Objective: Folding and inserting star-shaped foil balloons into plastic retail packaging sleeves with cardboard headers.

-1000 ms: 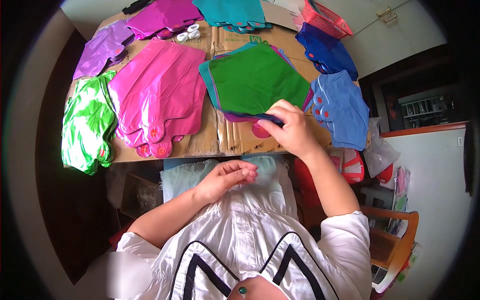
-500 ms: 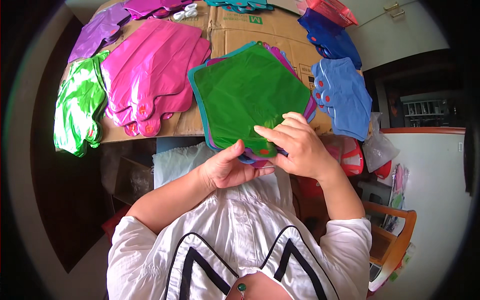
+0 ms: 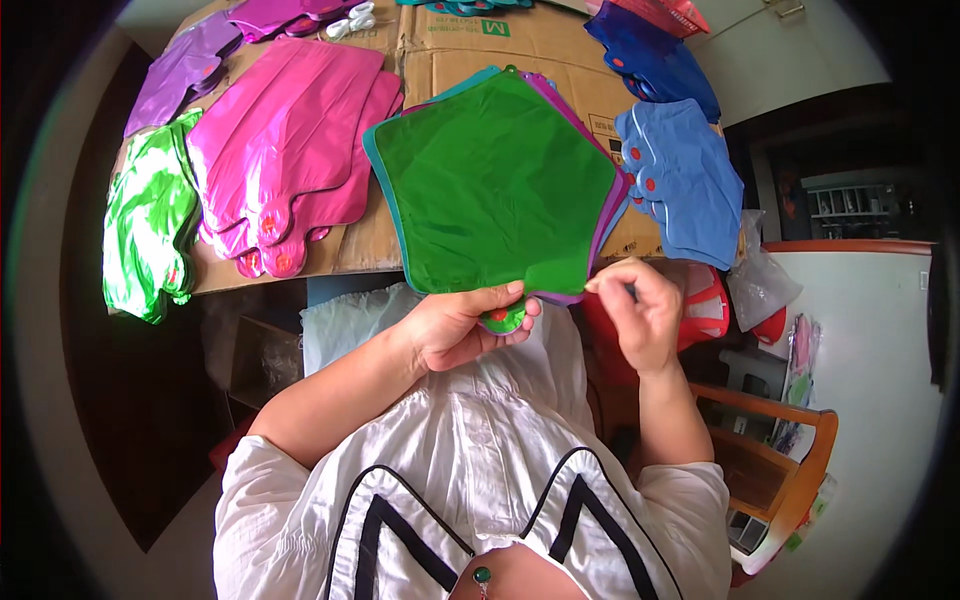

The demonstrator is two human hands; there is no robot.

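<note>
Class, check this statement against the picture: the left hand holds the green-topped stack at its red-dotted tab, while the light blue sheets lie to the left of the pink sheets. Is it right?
Not quite: in the head view, the light blue sheets lie to the right of the pink sheets. The left hand does hold the green-topped stack at its red-dotted tab.
</note>
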